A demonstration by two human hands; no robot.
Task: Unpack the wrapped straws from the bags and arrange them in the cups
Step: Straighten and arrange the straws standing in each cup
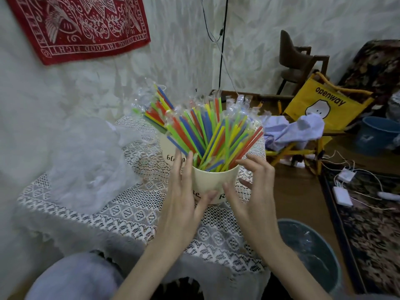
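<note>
A cream cup [213, 180] stands on the lace-covered table [134, 215], packed with wrapped straws [218, 135] in red, blue, green and yellow that fan outward. My left hand [184, 195] lies against the cup's left side, fingers straight and the thumb reaching across its front. My right hand [253, 187] hovers at the cup's right side, fingers spread and loosely bent, the thumb near the cup wall. Behind it stands a second cream cup [170, 148], also full of wrapped straws [158, 107].
Crumpled clear plastic bags [86, 161] lie on the table's left half. A blue bin [311, 252] lined with plastic stands at the lower right. A yellow folding chair [320, 109] with cloth on it, a blue bucket [376, 135] and chargers [343, 191] sit on the floor at right.
</note>
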